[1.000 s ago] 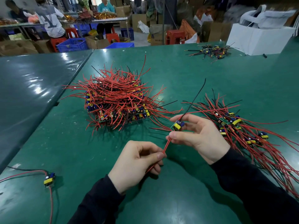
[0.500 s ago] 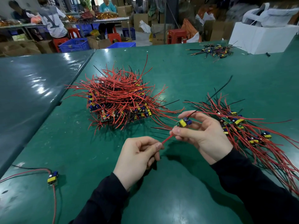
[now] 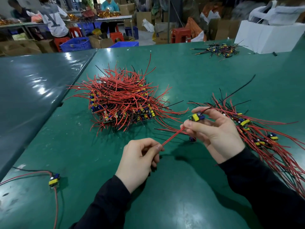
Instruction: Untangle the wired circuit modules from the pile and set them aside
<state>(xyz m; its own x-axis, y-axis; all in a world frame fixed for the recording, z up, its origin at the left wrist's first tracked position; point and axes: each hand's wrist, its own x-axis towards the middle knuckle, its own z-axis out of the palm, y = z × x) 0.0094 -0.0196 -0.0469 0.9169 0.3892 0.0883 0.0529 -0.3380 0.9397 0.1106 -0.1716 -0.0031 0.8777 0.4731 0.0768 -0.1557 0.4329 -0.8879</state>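
Head view: one wide-angle frame, looking down at a work table.
Table (image 3: 189,195): smooth green sheet, glossy, with lamp glare; a second, darker sheet (image 3: 33,90) abuts it on the left.
Pile (image 3: 120,103): dense mound of thin red and black leads, bristling outward; small boards with yellow and blue parts pack its lower edge. It sits centre-left on the table.
Module (image 3: 198,116): small board with a yellow block and blue parts, held above the table between the pile and the sorted bundle.
Right hand (image 3: 216,131): thumb and forefinger pinch the module; the other fingers curl loosely beneath.
Black lead (image 3: 237,90): rises from the module up and to the right, thin and slightly kinked.
Red lead (image 3: 173,135): straight and taut, running from the module down-left to the left hand.
Left hand (image 3: 140,161): fist-like, thumb and forefinger clamped on the end of the red lead.
Sleeves (image 3: 267,192): dark, matte fabric on both forearms.
Sorted bundle (image 3: 264,134): modules laid right of the right hand, their red leads combed roughly parallel toward the table's right edge.
Lone module (image 3: 53,179): yellow and blue, lower left, with red and black leads trailing off.
Far heap (image 3: 217,50): small tangle of mostly black leads near the far edge.
White box (image 3: 270,35): matte, angular, far right; pale wrapped bulk rests on it, contents unclear.
Blue crates (image 3: 76,44): ribbed plastic, on the floor beyond the table; contents not visible.
Cartons (image 3: 163,33): brown cardboard, stacked behind, beside red stools (image 3: 180,35).
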